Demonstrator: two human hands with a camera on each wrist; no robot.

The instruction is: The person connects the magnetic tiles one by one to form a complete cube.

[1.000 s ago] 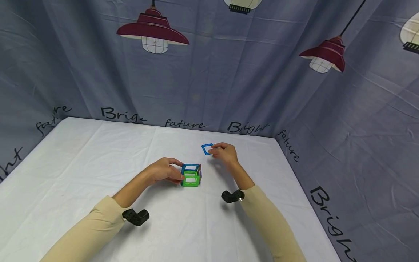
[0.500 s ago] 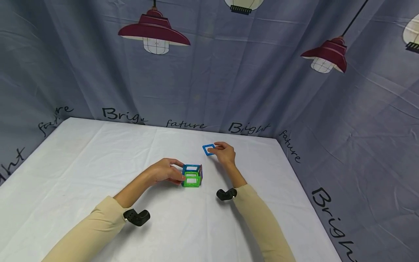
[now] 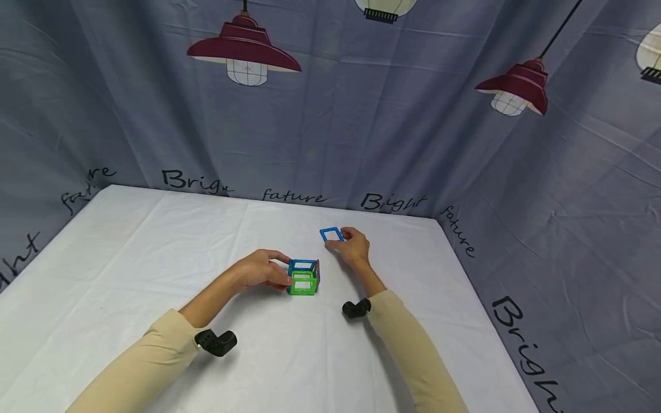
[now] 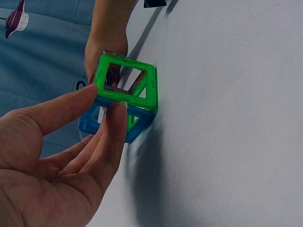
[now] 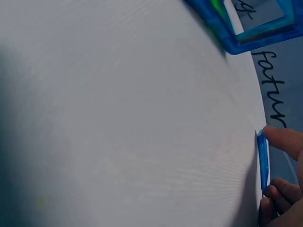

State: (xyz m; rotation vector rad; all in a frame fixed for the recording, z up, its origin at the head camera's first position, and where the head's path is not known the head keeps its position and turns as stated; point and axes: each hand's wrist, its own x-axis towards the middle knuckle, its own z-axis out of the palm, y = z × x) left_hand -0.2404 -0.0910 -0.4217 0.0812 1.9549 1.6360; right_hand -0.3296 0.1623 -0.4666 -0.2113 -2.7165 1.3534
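Note:
In the head view my left hand (image 3: 260, 269) holds a small box of magnetic tiles (image 3: 303, 279) standing on the white tabletop. The left wrist view shows thumb and fingers on the side edges of this box; a green frame (image 4: 128, 96) faces the camera, with blue frames beside it. Farther back and to the right, my right hand (image 3: 354, 246) pinches a single blue square magnetic tile (image 3: 330, 229) with an open centre. Seen edge-on in the right wrist view, that blue tile (image 5: 263, 161) sits between thumb and fingers. Part of the box (image 5: 232, 46) shows at that view's top right.
A white cloth covers the table (image 3: 155, 246). Grey-blue curtains (image 3: 330, 132) printed with lamps and lettering hang along its back and right edges. Dark devices are worn on the left wrist (image 3: 216, 343) and right wrist (image 3: 356, 309).
The right forearm has shifted slightly left, and the right fingers have changed their hold on the blue tile, moving to its near right edge. The left hand and the box stay put.

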